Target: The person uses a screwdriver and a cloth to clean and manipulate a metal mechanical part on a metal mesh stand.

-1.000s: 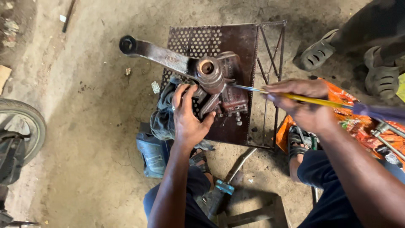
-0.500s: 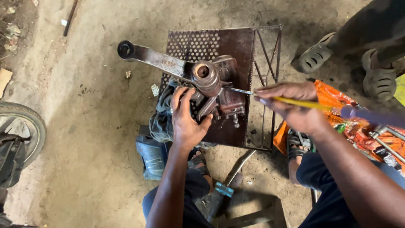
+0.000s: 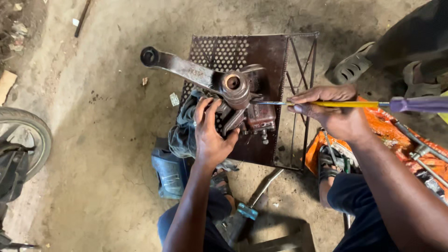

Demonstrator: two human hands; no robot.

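So the greasy metal part (image 3: 233,100) with the round hub and long arm sits on a rusty perforated metal stand (image 3: 261,51), the arm sticking out to the left over the dirt floor (image 3: 93,140). My left hand (image 3: 211,133) is wrapped around its lower side, fingers curled tight on the casting, with a dirty rag (image 3: 184,133) bunched right beside it. My right hand (image 3: 333,114) pinches a yellow-shafted screwdriver (image 3: 345,104) with a purple handle, fingers closed on the shaft, tip touching the part just right of the hub. Orange cloth (image 3: 392,135) with tools lies under that arm. Someone else's sandalled foot (image 3: 352,69) is top right, a tyre (image 3: 25,137) at far left.
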